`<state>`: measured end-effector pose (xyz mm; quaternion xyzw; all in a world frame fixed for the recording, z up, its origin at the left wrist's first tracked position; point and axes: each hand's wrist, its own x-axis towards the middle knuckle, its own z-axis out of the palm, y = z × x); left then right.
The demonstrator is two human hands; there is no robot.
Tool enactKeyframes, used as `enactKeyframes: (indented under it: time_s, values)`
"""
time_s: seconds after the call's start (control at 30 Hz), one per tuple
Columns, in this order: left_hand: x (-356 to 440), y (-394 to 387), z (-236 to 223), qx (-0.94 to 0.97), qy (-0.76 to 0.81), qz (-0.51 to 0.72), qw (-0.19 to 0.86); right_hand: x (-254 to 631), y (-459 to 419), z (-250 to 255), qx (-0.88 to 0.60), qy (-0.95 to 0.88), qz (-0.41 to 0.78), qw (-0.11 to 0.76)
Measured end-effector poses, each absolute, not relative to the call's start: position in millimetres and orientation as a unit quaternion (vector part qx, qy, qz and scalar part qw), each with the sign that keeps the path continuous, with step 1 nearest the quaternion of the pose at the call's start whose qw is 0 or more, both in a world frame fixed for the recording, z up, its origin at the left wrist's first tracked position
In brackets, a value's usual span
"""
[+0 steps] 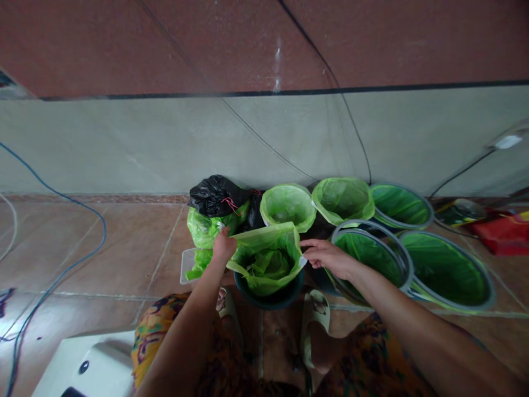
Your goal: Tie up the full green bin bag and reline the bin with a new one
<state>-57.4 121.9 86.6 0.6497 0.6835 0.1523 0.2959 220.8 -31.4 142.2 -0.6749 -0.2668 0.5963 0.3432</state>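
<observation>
A small dark bin (270, 299) stands on the tiled floor just in front of my feet, with a green plastic bag (266, 259) spread open inside it. My left hand (223, 245) grips the bag's rim on its left side. My right hand (327, 256) pinches the rim at the right corner. The bag's mouth is stretched wide between both hands and stands above the bin's rim.
Several more bins lined with green bags (288, 205) (446, 270) stand to the right and behind, along the wall. A black bag (215, 196) lies on a green bag at the left. Cables (61, 270) run over the floor. A white object (82, 364) sits at bottom left.
</observation>
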Motion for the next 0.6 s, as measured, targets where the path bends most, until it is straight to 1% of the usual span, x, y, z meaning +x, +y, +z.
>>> enactKeyframes:
  time_s: [0.17, 0.3, 0.43, 0.6]
  values:
    - [-64.2, 120.5, 70.0, 0.650, 0.691, 0.094, 0.303, 221.7, -30.2, 149.6, -0.654, -0.230, 0.608, 0.388]
    - [-71.5, 117.7, 62.2, 0.652, 0.685, 0.053, 0.322, 222.9, -29.5, 145.4, -0.695, -0.221, 0.573, 0.373]
    - [-73.0, 117.8, 65.6, 0.657, 0.671, 0.077, 0.334, 225.3, -29.3, 140.2, -0.729, -0.244, 0.527, 0.363]
    - [-65.2, 117.2, 80.5, 0.666, 0.645, 0.116, 0.355, 223.2, -29.5, 139.7, -0.720, -0.196, 0.532, 0.400]
